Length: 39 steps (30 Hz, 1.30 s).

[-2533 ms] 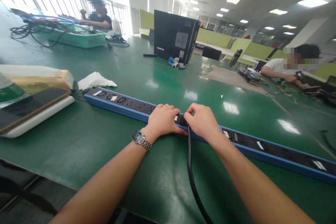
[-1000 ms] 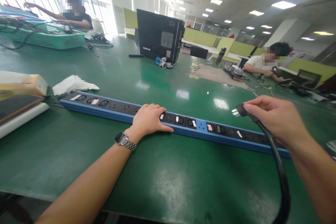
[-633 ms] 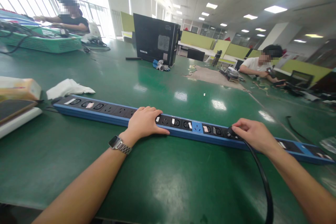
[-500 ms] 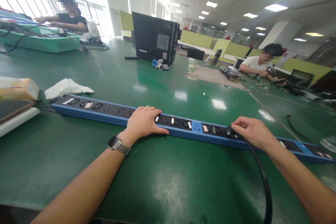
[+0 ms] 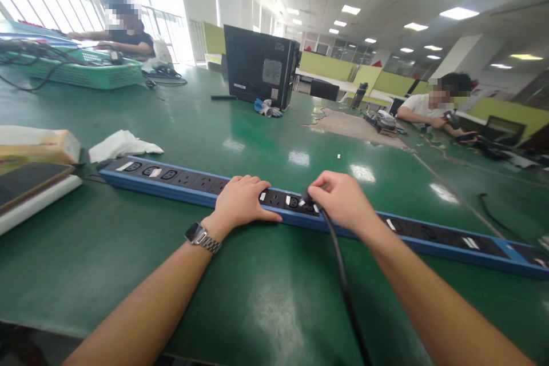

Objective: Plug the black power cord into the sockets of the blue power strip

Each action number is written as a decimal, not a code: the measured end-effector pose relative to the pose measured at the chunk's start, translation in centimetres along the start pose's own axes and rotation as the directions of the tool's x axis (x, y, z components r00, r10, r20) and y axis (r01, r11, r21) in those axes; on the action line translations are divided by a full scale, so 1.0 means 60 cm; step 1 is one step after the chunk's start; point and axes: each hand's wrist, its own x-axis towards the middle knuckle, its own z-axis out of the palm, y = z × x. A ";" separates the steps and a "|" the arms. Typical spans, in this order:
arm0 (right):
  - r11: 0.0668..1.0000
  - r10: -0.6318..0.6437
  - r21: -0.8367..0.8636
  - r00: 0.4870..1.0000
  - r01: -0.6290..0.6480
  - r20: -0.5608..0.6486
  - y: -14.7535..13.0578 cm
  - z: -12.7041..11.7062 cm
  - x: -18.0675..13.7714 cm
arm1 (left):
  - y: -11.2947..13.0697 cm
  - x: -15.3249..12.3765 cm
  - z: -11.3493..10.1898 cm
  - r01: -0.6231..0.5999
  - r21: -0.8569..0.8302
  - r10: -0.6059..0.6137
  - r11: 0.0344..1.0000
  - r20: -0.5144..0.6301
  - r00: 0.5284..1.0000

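A long blue and black power strip (image 5: 171, 178) lies across the green table (image 5: 257, 137) in front of me. My left hand (image 5: 242, 200), a metal watch on its wrist, rests palm down on the strip with fingers spread flat. My right hand (image 5: 341, 200) pinches a black plug (image 5: 307, 199) just above a socket near the strip's middle, close to my left fingertips. The plug's black cable (image 5: 343, 286) runs down toward me.
A black computer tower (image 5: 259, 66) stands at the back. A white cloth (image 5: 122, 144), a yellow packet (image 5: 38, 146) and a white-edged tablet (image 5: 30, 186) lie left. A green basket (image 5: 86, 71) with cables sits far left. Two other people sit at the table.
My right hand pulled the plug out, set it at a socket further right, then carried it back left to a socket near my left hand. The left hand stayed on the strip.
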 end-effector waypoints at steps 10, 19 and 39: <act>0.978 0.030 -0.209 1.000 -0.028 0.004 -0.061 0.099 0.055 | 0.006 -0.001 0.001 -0.018 -0.002 0.018 1.000 -0.038 0.999; 0.941 0.019 -0.338 0.999 -0.009 0.027 -0.075 0.093 0.043 | 0.006 -0.002 0.003 -0.022 -0.008 0.022 1.000 -0.051 0.998; 0.959 0.117 -0.258 0.993 -0.115 -0.006 0.068 -0.038 -0.013 | 0.003 0.001 -0.002 -0.012 -0.015 0.012 1.000 0.003 1.000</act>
